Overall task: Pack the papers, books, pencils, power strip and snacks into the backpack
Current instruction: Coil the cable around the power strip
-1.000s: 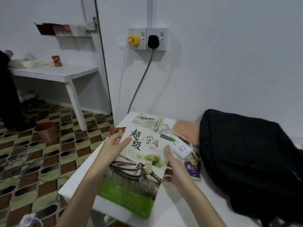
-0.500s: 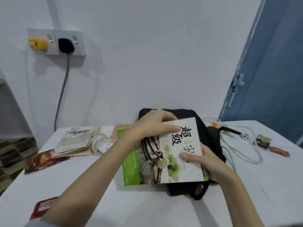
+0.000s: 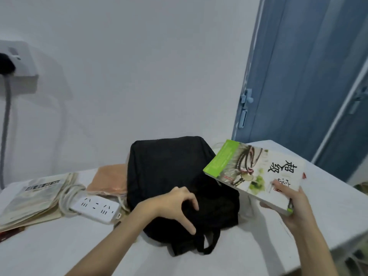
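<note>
Backpack (image 3: 179,176), black soft fabric, lies mid-table; the left hand (image 3: 177,206) rests on its near part, fingers curled and spread on the cloth, gripping nothing clearly. The right hand (image 3: 292,208) grips a glossy paperback book (image 3: 254,174) by its near corner, raised right of the bag. A white power strip (image 3: 97,209) and papers (image 3: 35,198) lie left; the white table (image 3: 328,212) edge runs close on the right.
</note>
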A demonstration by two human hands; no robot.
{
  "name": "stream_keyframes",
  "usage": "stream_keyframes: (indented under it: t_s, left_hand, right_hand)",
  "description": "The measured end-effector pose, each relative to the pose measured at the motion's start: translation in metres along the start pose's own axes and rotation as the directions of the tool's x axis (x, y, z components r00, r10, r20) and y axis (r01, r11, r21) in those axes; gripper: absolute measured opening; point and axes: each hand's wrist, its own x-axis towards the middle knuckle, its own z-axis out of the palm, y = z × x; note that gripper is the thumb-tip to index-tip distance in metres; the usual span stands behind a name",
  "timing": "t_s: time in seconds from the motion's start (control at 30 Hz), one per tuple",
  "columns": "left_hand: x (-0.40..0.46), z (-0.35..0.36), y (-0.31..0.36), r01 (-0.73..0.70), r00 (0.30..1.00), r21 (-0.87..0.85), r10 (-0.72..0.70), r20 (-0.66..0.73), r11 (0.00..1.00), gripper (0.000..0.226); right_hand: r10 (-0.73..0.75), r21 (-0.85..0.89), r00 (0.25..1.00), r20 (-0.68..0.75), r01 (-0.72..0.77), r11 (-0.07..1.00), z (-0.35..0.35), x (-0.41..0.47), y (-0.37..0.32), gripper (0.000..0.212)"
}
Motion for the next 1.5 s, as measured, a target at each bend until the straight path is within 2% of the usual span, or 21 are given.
stream_keyframes:
  t_s: [0.07,0.17,0.27,0.33,0.37,0.43,0.47,0.5,0.53,0.57,0.63,0.67,0.73,0.8,0.87,0.97,1.07,1.2,1.3,1.37,1.5]
  left_hand:
    - [0.005,0.001,-0.004,0.05,0.995,0.019,-0.051,0.082,0.999,0.038]
    - [0.008,-0.006,-0.006,0.027,0.999,-0.059,-0.024,0.046,0.998,0.016]
    - [0.008,-0.027,-0.009,0.027,0.996,-0.142,-0.039,-0.08,0.99,0.019]
    - [0.009,-0.042,-0.012,0.084,0.957,-0.217,-0.14,-0.256,0.973,0.02]
    - [0.011,-0.047,-0.014,0.122,0.901,-0.251,-0.213,-0.378,0.96,0.02]
    - [0.017,-0.05,-0.018,0.162,0.69,-0.288,-0.317,-0.651,0.944,0.019]
    - [0.02,-0.049,-0.018,0.172,0.58,-0.257,-0.308,-0.754,0.951,0.018]
    - [0.022,-0.044,-0.02,0.181,0.526,-0.196,-0.263,-0.809,0.964,0.014]
    - [0.023,-0.037,-0.021,0.169,0.536,-0.133,-0.204,-0.819,0.977,0.011]
    - [0.025,-0.029,-0.023,0.151,0.601,-0.1,-0.171,-0.78,0.984,0.02]
    - [0.025,-0.007,-0.03,0.176,0.775,0.046,-0.11,-0.623,0.983,0.061]
    - [0.025,0.002,-0.036,0.215,0.817,0.251,-0.033,-0.576,0.944,0.078]
    - [0.027,0.012,-0.054,0.287,0.839,0.582,0.094,-0.537,0.761,0.09]
    - [0.03,0.005,-0.063,0.32,0.83,0.577,0.072,-0.554,0.752,0.076]
    - [0.035,-0.016,-0.06,0.356,0.758,0.39,-0.018,-0.652,0.849,0.056]
    - [0.046,-0.055,-0.049,0.455,0.579,0.248,-0.073,-0.812,0.855,0.044]
    - [0.057,-0.088,-0.037,0.434,0.473,0.175,-0.058,-0.879,0.884,0.038]
    - [0.064,-0.1,-0.019,0.422,0.427,0.203,0.004,-0.904,0.884,0.035]
    - [0.064,-0.103,-0.01,0.386,0.392,0.184,0.02,-0.92,0.904,0.033]
    - [0.061,-0.106,-0.009,0.336,0.364,0.185,0.054,-0.93,0.924,0.03]
    - [0.056,-0.103,-0.016,0.29,0.354,0.338,0.228,-0.907,0.895,0.038]
  right_hand:
    - [-0.025,0.027,0.999,-0.031,0.026,0.999,-0.008,0.003,-0.002,0.033]
    - [-0.024,0.083,0.999,-0.048,0.028,0.996,-0.015,0.005,-0.002,0.029]
    - [0.015,0.138,0.999,-0.043,-0.009,0.99,-0.018,0.003,-0.003,0.024]
    - [0.062,0.176,0.996,-0.057,-0.051,0.983,-0.019,0.003,-0.003,0.023]
    - [0.081,0.196,0.994,-0.078,-0.065,0.978,-0.02,0.002,-0.002,0.026]
    - [0.118,0.222,0.986,-0.115,-0.09,0.971,-0.017,0.004,-0.001,0.03]
    - [0.128,0.235,0.984,-0.124,-0.096,0.967,-0.016,0.005,0.0,0.024]
    - [0.133,0.247,0.984,-0.119,-0.1,0.964,-0.014,0.006,0.0,0.017]
    - [0.134,0.251,0.985,-0.109,-0.103,0.962,-0.012,0.007,0.001,0.014]
    - [0.132,0.246,0.987,-0.088,-0.107,0.963,-0.011,0.009,0.001,0.013]
    - [0.124,0.224,0.99,-0.059,-0.108,0.969,-0.007,0.014,0.001,0.012]
    - [0.126,0.214,0.991,-0.042,-0.114,0.97,-0.004,0.015,0.0,0.013]
    - [0.137,0.201,0.991,-0.01,-0.132,0.971,0.0,0.019,0.001,0.014]
    - [0.16,0.185,0.987,0.009,-0.158,0.97,0.002,0.021,0.001,0.015]
    - [0.186,0.164,0.982,0.02,-0.186,0.969,0.002,0.022,-0.001,0.015]
    - [0.248,0.083,0.966,0.066,-0.253,0.964,-0.001,0.02,-0.011,0.011]
    - [0.349,-0.05,0.929,0.127,-0.345,0.937,-0.006,0.016,-0.019,0.045]
    - [0.469,-0.089,0.867,0.17,-0.46,0.883,0.004,0.011,-0.011,0.057]
    - [0.484,-0.038,0.855,0.187,-0.486,0.873,0.037,0.013,0.011,0.02]
    - [0.399,0.091,0.906,0.143,-0.414,0.906,0.069,0.018,0.037,0.022]
    - [0.173,0.301,0.978,-0.115,-0.132,0.944,0.125,0.037,0.09,0.054]
